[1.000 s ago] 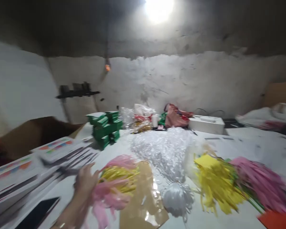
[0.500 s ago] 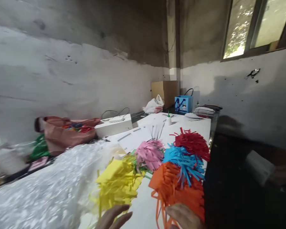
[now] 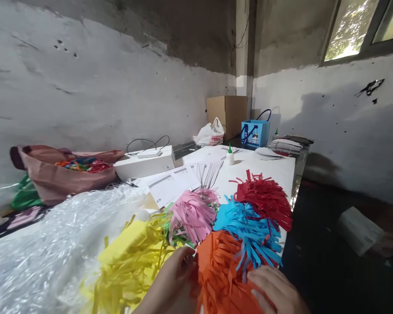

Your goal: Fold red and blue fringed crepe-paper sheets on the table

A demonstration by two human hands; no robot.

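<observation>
A pile of orange fringed paper strips lies at the table's near edge, between my two hands. My left hand presses against the pile's left side with bent fingers, its fingertips partly hidden by the paper. On the right side, my right hand curls its fingers over the orange strips. Blue fringed paper overlaps the back of the orange pile, with red fringed paper behind it. Pink fringed paper sits beyond my left hand, and yellow fringed paper spreads to its left.
Clear shredded plastic covers the left of the table. Farther back are a pink bag, a white box, printed sheets, a glue bottle and a blue gift bag. The table's right edge drops to dark floor.
Both hands have moved forward onto the orange strips, from hovering in front with fingers apart. The view has shifted slightly, and the orange pile is more bunched.
</observation>
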